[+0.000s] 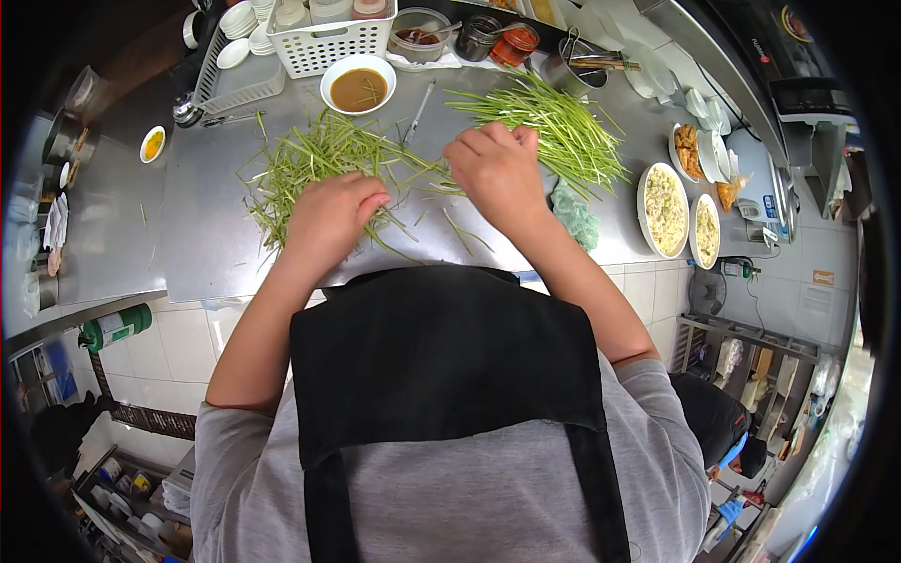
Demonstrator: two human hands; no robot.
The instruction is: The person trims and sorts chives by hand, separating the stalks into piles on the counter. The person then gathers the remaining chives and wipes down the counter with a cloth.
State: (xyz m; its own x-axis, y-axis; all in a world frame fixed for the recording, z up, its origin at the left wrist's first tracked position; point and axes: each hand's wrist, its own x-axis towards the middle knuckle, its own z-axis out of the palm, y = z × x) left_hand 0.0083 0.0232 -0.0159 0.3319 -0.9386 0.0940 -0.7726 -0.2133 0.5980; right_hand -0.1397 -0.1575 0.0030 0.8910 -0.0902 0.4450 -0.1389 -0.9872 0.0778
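Note:
My left hand (333, 218) is closed, fingers curled against the thumb, at the front of a loose, tangled pile of pale green stalks (314, 155). Whatever it pinches is hidden. My right hand (497, 174) is also closed, its knuckles up, just left of a neater bundle of long thin green stalks (563, 131) that look like garlic chives. A few stalks run beneath or into its fingers; whether they are gripped cannot be made out. Several loose pieces (460, 230) lie on the steel counter (216, 249) between my wrists. A crumpled green cloth or mesh (574, 216) touches the bundle's near side.
Behind the piles stand a bowl of brown liquid (358, 86), a thin knife-like tool (419, 111), a white basket (333, 42) and a metal pot (574, 70). Two oval food bowls (664, 211) sit at right, a small bowl (152, 144) at left. Another person (713, 413) is at lower right.

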